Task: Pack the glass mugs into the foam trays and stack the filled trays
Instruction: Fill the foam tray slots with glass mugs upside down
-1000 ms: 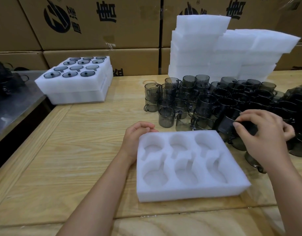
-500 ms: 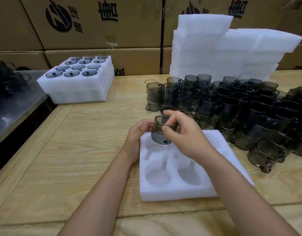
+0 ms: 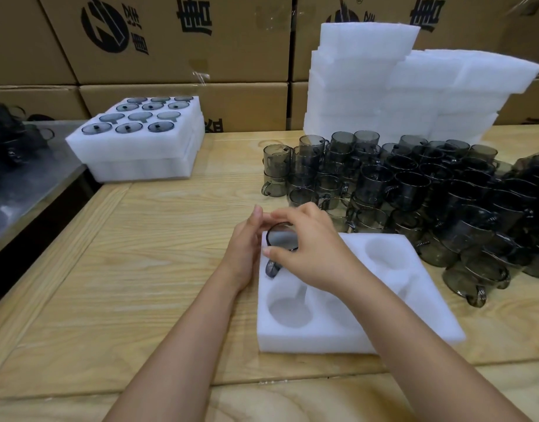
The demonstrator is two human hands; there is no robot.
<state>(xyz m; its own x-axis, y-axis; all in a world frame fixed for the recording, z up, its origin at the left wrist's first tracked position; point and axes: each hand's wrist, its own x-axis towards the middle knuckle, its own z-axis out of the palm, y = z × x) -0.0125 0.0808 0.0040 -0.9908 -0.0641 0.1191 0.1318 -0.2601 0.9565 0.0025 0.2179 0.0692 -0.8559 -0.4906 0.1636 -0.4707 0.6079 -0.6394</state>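
R hand [image 3: 304, 251] pinches the smoky glass mug [image 3: 281, 237] by its rim, thumb on the near side, fingers over the far edge; mug is in the far-left pocket of the foam tray [image 3: 414, 315], handle toward the person; L hand [image 3: 247, 248], fingers straight, rests against the tray's left edge just beside the grip; loose mugs [image 3: 414, 193] crowd beyond and right of it; filled trays [image 3: 134, 147] well off to its far left.

Smoky glass mug [image 3: 282, 239] sitting rim-up in far-left pocket of white foam tray [image 3: 353, 324], loose mugs [image 3: 414, 193] crowding behind and right, filled trays [image 3: 134, 153] lying stacked far left, empty trays [image 3: 384, 86] standing piled behind.
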